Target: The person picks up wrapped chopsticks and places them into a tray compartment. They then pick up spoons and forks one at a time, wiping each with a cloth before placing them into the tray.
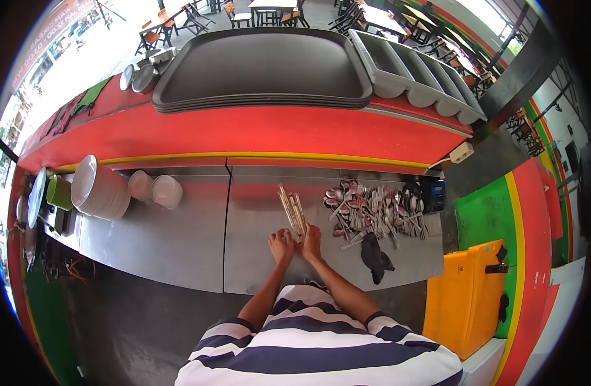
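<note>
Several slim sticks [291, 211] lean above the steel counter [180, 241], light, stiff and apt to splay, I judge; I'd grip low. My right hand [311, 243] clamps their lower ends; my left hand's [282, 246] fingers, just beside, I can't tell from here.

The sticks [291, 212] are tan, the shirt [321, 354] striped navy and white, the ledge [276, 134] red, the box [463, 301] orange.

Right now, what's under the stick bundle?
Steel countertop shows around the stick bundle. Whatever lies directly beneath is covered, and the left hand and right hand partly hide the near end.
</note>
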A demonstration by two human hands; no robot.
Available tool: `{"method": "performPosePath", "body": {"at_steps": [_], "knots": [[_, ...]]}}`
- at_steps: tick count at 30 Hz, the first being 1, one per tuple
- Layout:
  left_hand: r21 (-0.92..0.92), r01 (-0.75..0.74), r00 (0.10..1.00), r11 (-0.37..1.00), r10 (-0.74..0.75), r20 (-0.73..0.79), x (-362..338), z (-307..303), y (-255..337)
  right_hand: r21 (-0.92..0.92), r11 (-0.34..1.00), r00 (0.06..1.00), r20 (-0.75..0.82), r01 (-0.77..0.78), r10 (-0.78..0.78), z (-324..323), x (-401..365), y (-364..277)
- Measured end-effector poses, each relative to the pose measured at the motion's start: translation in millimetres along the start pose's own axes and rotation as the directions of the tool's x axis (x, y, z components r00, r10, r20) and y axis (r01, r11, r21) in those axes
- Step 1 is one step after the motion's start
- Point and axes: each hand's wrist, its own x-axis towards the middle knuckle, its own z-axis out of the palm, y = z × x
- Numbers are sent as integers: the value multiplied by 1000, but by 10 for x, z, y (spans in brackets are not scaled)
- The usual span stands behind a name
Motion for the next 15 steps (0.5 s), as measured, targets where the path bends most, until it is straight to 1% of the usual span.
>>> {"method": "performPosePath", "body": {"at_steps": [2,3,6,9,12,15], "knots": [[24,15,999,1000,-16,41,28,21,35,-22,999,999,9,45,-45,-19,-78,-124],[36,21,998,999,-23,62,46,28,64,-50,999,1000,-13,-9,9,35,-67,-151],[100,65,983,993,-81,164,35,-22,212,-101,993,997,-39,-68,64,135,60,-152],[105,96,969,990,-117,217,68,-58,240,-130,971,972,96,-201,214,96,183,-156],[121,76,959,990,-106,264,66,-104,233,-68,966,956,141,-250,257,101,249,-49],[70,17,973,997,-33,230,36,-90,165,-90,959,939,198,-269,282,52,284,-31]]}}
